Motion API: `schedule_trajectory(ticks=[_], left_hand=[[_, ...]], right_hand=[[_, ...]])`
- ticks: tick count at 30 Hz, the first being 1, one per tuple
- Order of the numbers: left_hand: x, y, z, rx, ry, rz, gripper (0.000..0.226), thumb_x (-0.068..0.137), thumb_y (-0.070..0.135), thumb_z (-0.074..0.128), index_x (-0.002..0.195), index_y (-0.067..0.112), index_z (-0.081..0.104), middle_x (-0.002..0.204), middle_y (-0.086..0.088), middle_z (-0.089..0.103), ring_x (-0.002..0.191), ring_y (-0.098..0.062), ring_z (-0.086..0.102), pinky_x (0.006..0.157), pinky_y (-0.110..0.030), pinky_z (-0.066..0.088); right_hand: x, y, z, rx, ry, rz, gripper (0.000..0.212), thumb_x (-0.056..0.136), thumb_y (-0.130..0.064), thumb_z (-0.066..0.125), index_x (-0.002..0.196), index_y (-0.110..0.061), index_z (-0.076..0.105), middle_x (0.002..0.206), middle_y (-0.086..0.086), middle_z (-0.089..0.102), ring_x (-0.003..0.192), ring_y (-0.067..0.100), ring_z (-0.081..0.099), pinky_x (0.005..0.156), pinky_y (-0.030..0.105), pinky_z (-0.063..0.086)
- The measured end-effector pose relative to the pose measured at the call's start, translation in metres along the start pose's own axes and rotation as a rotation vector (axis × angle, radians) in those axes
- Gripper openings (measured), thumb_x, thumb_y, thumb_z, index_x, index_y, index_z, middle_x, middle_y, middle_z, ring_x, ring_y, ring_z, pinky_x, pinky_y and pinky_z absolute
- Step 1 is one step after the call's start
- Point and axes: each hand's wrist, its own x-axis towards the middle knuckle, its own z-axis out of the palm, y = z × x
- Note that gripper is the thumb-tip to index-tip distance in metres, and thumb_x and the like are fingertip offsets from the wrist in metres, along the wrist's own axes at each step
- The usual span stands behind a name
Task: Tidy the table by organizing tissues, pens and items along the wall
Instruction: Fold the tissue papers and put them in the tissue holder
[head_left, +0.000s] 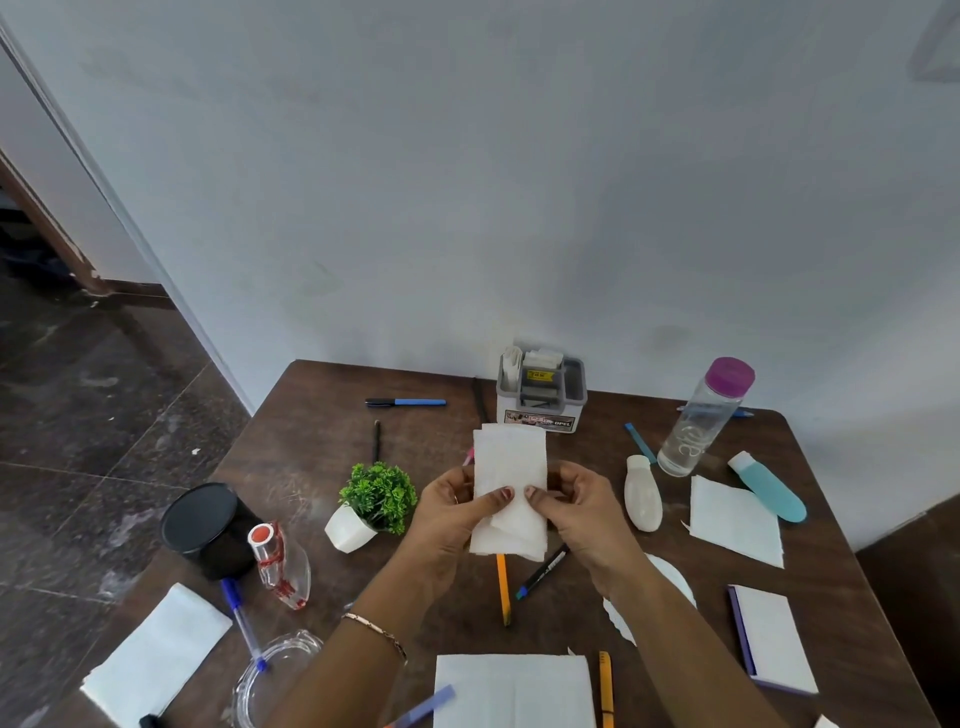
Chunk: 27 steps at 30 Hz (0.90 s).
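Nearest, a flat white tissue (511, 691) lies on the dark brown wooden table (322, 441), cut off at the lower edge. Above mid-table the left hand (452, 514) and right hand (582, 512) each pinch a folded white tissue strip (511, 483), thumbs on top, its upper end hiding the base of the grey organiser box (571, 384).

The person works with two bare hands. The left hand (447, 519) wears a slim ring (455, 498) near the base of one finger, a thin band with a golden glint; which finger it is cannot be told. Back from those fingers, past the palm, a fine chain bracelet (375, 630) circles the wrist, its small links pale gold with a rosy tint. The right hand (587, 514) has a short thumbnail (531, 491) that looks tinted dull pink, like the left one. Behind both sets of fingers, the forearms are uncovered to the lower edge.
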Motion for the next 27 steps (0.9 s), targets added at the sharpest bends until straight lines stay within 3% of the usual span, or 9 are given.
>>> schedule_trajectory(ticks=[4, 8, 13, 18, 21, 24, 27], left_hand=[[0.006, 0.004, 0.002, -0.030, -0.026, -0.002, 0.034, 0.077, 0.002, 0.073, 0.110, 0.005, 0.066, 0.107, -0.013, 0.072, 0.090, -0.026, 0.071, 0.066, -0.033, 0.059], [0.011, 0.012, 0.007, -0.064, -0.049, -0.010, 0.030, 0.079, 0.003, 0.071, 0.108, 0.008, 0.065, 0.103, -0.008, 0.074, 0.087, -0.021, 0.072, 0.061, -0.029, 0.058], [0.021, 0.022, 0.012, -0.077, -0.082, -0.007, 0.019, 0.085, -0.003, 0.063, 0.101, 0.007, 0.064, 0.096, -0.009, 0.073, 0.080, -0.019, 0.071, 0.064, -0.032, 0.060], [0.031, 0.035, 0.016, -0.080, -0.139, -0.001, 0.016, 0.092, 0.000, 0.051, 0.085, 0.006, 0.064, 0.082, -0.008, 0.072, 0.064, -0.014, 0.069, 0.048, -0.023, 0.052], [0.039, 0.042, 0.018, -0.141, -0.145, -0.070, 0.023, 0.094, 0.013, 0.042, 0.089, 0.006, 0.063, 0.089, -0.011, 0.068, 0.069, -0.019, 0.065, 0.052, -0.026, 0.051], [0.048, 0.047, 0.023, -0.154, -0.169, -0.129, 0.021, 0.091, 0.021, 0.054, 0.100, 0.004, 0.062, 0.097, -0.010, 0.066, 0.076, -0.021, 0.065, 0.053, -0.027, 0.054], [0.058, 0.049, 0.028, -0.105, -0.159, -0.123, 0.034, 0.078, 0.004, 0.071, 0.109, 0.007, 0.056, 0.107, -0.013, 0.064, 0.088, -0.026, 0.067, 0.057, -0.031, 0.059]], right_hand=[[0.003, -0.006, -0.006, 0.094, -0.015, 0.033, 0.021, 0.086, -0.008, 0.067, 0.097, -0.026, 0.063, 0.104, -0.003, 0.069, 0.095, 0.011, 0.066, 0.065, 0.016, 0.054], [0.009, -0.013, -0.015, 0.107, 0.005, 0.031, 0.023, 0.083, -0.003, 0.069, 0.097, -0.021, 0.063, 0.096, -0.003, 0.070, 0.086, 0.007, 0.067, 0.061, 0.015, 0.054], [0.017, -0.018, -0.023, 0.103, 0.048, -0.028, 0.021, 0.083, 0.002, 0.067, 0.095, -0.015, 0.066, 0.098, 0.004, 0.071, 0.091, 0.014, 0.068, 0.065, 0.017, 0.056], [0.028, -0.029, -0.030, 0.031, 0.080, -0.067, 0.022, 0.084, 0.008, 0.062, 0.086, -0.012, 0.070, 0.099, 0.000, 0.071, 0.095, 0.007, 0.064, 0.061, 0.009, 0.051], [0.037, -0.030, -0.033, -0.035, 0.098, -0.105, 0.023, 0.085, 0.007, 0.061, 0.085, -0.013, 0.071, 0.101, -0.004, 0.070, 0.099, 0.006, 0.062, 0.072, 0.012, 0.053], [0.045, -0.033, -0.035, -0.118, 0.094, -0.123, 0.026, 0.086, 0.007, 0.058, 0.084, -0.014, 0.072, 0.101, -0.007, 0.068, 0.099, 0.004, 0.059, 0.081, 0.012, 0.051], [0.053, -0.034, -0.036, -0.122, 0.068, -0.138, 0.028, 0.090, 0.005, 0.054, 0.089, -0.017, 0.072, 0.106, -0.005, 0.068, 0.101, 0.008, 0.061, 0.076, 0.011, 0.052]])
